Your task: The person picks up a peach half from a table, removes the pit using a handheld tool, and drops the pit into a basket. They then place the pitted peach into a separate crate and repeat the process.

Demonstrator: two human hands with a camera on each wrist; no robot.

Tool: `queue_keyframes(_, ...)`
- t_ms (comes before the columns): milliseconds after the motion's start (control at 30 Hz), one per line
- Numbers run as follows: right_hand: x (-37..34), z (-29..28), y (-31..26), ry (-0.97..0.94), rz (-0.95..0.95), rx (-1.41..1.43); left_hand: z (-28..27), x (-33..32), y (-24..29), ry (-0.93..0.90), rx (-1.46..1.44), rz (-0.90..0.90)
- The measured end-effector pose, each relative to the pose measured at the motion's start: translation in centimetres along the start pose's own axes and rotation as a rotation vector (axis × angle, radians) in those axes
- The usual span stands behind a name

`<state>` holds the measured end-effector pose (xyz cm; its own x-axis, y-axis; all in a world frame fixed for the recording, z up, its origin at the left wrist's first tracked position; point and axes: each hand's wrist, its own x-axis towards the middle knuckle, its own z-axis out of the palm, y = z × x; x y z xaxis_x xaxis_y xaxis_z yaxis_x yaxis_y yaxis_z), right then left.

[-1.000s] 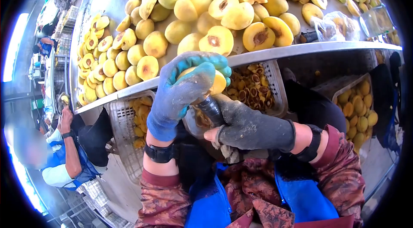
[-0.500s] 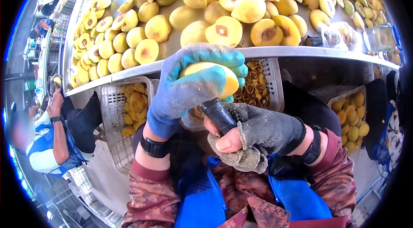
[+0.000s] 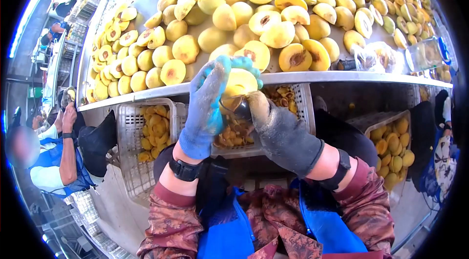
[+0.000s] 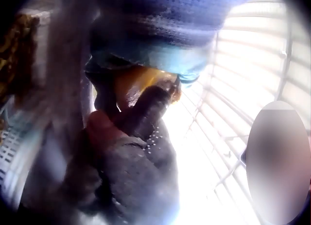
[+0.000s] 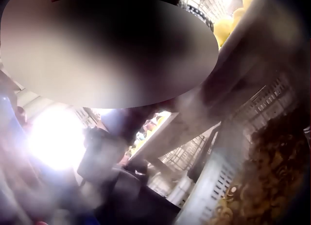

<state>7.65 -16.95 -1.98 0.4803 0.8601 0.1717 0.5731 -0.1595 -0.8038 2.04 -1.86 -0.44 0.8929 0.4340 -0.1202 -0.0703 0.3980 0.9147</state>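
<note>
In the head view my left hand (image 3: 207,100), in a blue and teal glove, cups a yellow peach half (image 3: 241,82) just off the table's front edge. The gloved right hand (image 3: 288,134), dark grey with bare fingertips, grips a tool held against the underside of the fruit. The left wrist view shows that tool's thick black handle (image 4: 148,108), with the right thumb (image 4: 102,125) along it and its tip at the peach flesh (image 4: 133,86). The tip's shape is mostly hidden by the fruit and glove.
Many peach halves (image 3: 224,17) cover the metal table (image 3: 342,77). A plastic bag (image 3: 376,58) and a clear jar (image 3: 421,55) stand at its right. Below are a crate (image 3: 305,107) of pitted scraps, a left crate (image 3: 129,161) and a right crate (image 3: 391,115) of peaches. Another person (image 3: 53,156) sits left.
Both hands have shifted. The left hand has turned so the peach shows more from above, and the right hand has rotated its back upward, moving the tool's handle out of sight under the fingers.
</note>
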Motion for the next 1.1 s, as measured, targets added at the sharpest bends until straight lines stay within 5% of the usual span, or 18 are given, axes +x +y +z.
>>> queue_keyframes(67,0.4,0.2,0.1,0.088,0.054,-0.222,0.1,-0.3,0.4,0.040,-0.008,-0.048)
queue_keyframes(167,0.5,-0.7,-0.4,0.138,-0.125,-0.565,0.2,-1.2,1.1,0.157,0.120,0.008)
queue_keyframes(267,-0.5,-1.1,-1.1,-0.037,-0.098,-0.628,-1.9,-3.8,3.3,0.243,0.523,0.123)
queue_keyframes(333,-1.1,-0.6,-0.2,-0.147,-0.102,-0.677,-3.6,-6.6,6.1,0.455,0.570,0.081)
queue_keyframes(400,-1.8,0.5,1.2,-0.347,-0.053,-0.859,-10.0,-9.3,7.7,0.506,1.126,0.098)
queue_keyframes(467,-3.3,3.3,6.1,-0.467,-0.087,-0.992,-12.9,-11.0,9.5,0.538,1.861,-0.181)
queue_keyframes(567,-2.9,2.8,7.0,-0.488,-0.049,-0.924,-17.1,-11.4,8.9,0.561,2.064,0.104)
queue_keyframes(733,-2.2,1.2,3.9,-0.303,-0.106,-0.897,-14.3,-2.3,6.9,0.363,1.830,0.344)
queue_keyframes(833,-1.8,0.5,4.0,-0.221,-0.108,-0.671,-11.5,2.4,6.6,0.225,1.946,-0.116)
queue_keyframes(1100,0.1,0.0,2.5,-0.148,-0.049,0.111,-12.8,3.9,2.9,0.039,1.642,0.293)
